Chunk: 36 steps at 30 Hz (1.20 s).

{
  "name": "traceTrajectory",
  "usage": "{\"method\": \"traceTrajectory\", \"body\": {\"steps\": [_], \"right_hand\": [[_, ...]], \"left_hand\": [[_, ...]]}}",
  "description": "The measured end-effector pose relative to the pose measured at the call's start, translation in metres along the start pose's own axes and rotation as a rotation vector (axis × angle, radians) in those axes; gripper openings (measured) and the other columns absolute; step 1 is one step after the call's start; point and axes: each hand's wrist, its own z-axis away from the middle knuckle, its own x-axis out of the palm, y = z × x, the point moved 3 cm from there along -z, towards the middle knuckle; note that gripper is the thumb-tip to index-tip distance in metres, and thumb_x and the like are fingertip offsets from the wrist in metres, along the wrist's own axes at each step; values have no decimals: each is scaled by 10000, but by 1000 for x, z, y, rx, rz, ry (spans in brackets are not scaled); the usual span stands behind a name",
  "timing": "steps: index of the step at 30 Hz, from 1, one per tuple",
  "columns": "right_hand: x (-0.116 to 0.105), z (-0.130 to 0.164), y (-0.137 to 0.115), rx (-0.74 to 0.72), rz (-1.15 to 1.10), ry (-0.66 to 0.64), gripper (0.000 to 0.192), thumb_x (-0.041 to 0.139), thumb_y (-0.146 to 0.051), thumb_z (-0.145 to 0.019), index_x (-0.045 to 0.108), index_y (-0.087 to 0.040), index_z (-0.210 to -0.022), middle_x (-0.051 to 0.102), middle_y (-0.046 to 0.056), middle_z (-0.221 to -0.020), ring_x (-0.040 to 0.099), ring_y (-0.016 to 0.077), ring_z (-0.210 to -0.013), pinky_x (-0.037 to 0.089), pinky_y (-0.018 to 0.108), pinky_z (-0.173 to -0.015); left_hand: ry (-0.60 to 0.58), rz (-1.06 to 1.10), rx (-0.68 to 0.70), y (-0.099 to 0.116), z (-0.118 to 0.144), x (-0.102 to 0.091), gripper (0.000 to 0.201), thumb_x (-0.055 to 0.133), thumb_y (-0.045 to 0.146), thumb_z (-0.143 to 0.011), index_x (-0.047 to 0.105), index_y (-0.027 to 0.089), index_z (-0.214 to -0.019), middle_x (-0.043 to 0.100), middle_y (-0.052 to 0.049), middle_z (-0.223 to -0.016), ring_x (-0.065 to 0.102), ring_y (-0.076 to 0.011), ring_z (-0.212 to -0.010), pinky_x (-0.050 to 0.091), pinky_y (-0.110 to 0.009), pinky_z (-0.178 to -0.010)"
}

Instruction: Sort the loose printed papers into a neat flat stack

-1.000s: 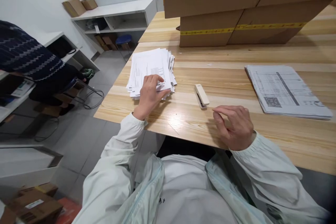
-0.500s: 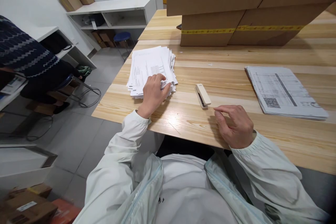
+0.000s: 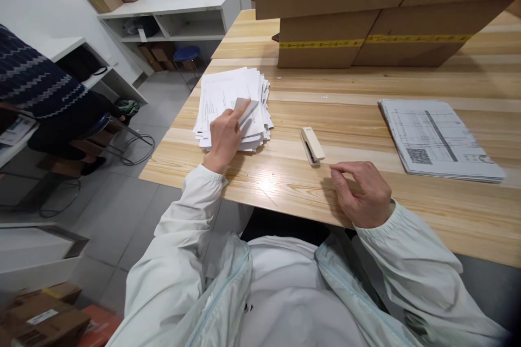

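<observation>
My left hand [image 3: 226, 135] is at the near right part of a loose stack of printed sheets [image 3: 215, 89]. A sheet of paper [image 3: 247, 111] is curled up at its corner between the thumb and fingers, its pale underside showing. My right hand [image 3: 363, 194] rests near the table's front edge, thumb and forefinger tips together, the other fingers curled. Nothing shows between those fingertips. A cream stapler [image 3: 312, 145] lies just left of them, apart from the hand. Further right lies a neat pile of printed papers [image 3: 442, 141] with a QR code.
Large cardboard boxes [image 3: 321, 38] are stacked at the back of the wooden table [image 3: 293, 190]. At the left, a person in a patterned sweater [image 3: 40, 84] sits on a stool. White shelves [image 3: 175, 2] and a blue stool [image 3: 187, 54] stand behind. More cartons [image 3: 44, 314] lie on the floor.
My left hand has shifted slightly left and closed, and a sheet's corner on the stack has curled up in it. My right hand and the stapler have stayed in place.
</observation>
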Motion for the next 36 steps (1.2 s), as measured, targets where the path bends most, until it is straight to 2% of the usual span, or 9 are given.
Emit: {"method": "traceTrajectory", "body": {"steps": [2,5,12,23,25,27,29,33,36], "right_hand": [[0,0,0,1,1,-4,284,615,-81,-896,652,-287,-1090,742,57,-903,697,259,-804,545,464,-726],[1,0,1,7,2,-6,265,611,-87,-899,651,-284,-1072,741,50,-899,697,258,-797,544,468,-724],[1,1,1,-23,5,-3,302,627,-50,-874,648,-261,-1089,740,60,-895,682,250,-790,541,437,-712],[2,1,3,-45,-6,43,196,651,-68,-857,691,-186,-1009,747,57,-859,682,214,-763,530,365,-712],[3,1,3,-37,-12,41,193,644,-71,-862,696,-187,-1008,749,60,-863,683,212,-768,530,363,-719],[3,2,4,-29,-17,44,187,640,-78,-867,698,-191,-1004,751,59,-863,685,209,-769,531,360,-723],[3,3,4,-16,-18,49,169,642,-91,-871,701,-190,-995,753,58,-858,684,202,-759,535,353,-721],[3,5,6,173,-151,43,83,660,-190,-894,716,-188,-955,754,54,-841,688,162,-700,556,309,-680],[12,9,10,583,-572,-100,290,583,-439,-961,697,-182,-1033,757,71,-876,712,164,-678,580,298,-593]], "left_hand": [[-73,-73,18,1,1,1,334,555,168,-890,769,262,-1129,646,-30,-757,560,-180,-673,397,-305,-666],[-135,-113,44,3,5,1,289,642,297,-886,751,271,-1151,703,-42,-869,614,-204,-752,422,-317,-693],[-185,-177,94,2,7,2,577,866,365,-713,693,294,-1259,736,-41,-934,630,-218,-747,426,-313,-659],[-217,-141,65,0,6,-3,470,760,374,-838,691,265,-1290,779,-41,-978,660,-193,-801,433,-302,-704],[-198,-103,57,-3,4,-2,367,715,335,-872,726,255,-1230,776,-29,-884,647,-174,-743,425,-292,-681],[-158,-83,43,-4,3,-1,213,651,288,-907,786,226,-1059,758,-21,-769,631,-157,-672,412,-280,-643],[-74,-83,36,-1,6,-2,199,610,253,-920,793,189,-876,739,-26,-688,632,-151,-624,413,-273,-613],[144,-59,223,37,40,-11,202,579,225,-930,765,169,-875,792,-68,-812,726,-175,-721,499,-262,-636],[213,-22,493,83,89,-17,171,591,141,-917,747,169,-981,808,-90,-960,772,-198,-907,585,-268,-760]]}}
